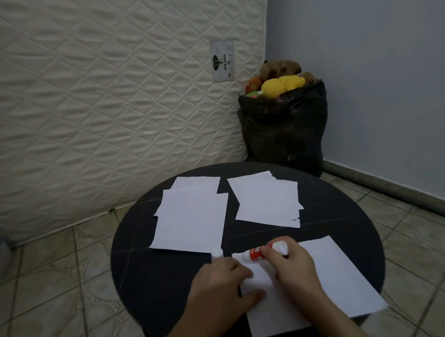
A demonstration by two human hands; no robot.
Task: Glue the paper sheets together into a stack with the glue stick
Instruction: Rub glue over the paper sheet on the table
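On a round black table (343, 217) lie white paper sheets: one pile at the back left (194, 220), another at the back right (268, 199), and a single sheet (340, 274) near the front. My right hand (291, 266) grips a red-and-white glue stick (255, 254), held sideways with its tip near the sheet's top left corner. My left hand (222, 284) presses flat on the sheet's left edge. A small white cap (217, 253) sits on the table just beyond my left hand.
A quilted mattress (93, 100) leans upright behind the table. A black bag (284, 129) stuffed with plush toys stands in the corner by the blue wall. Tiled floor surrounds the table.
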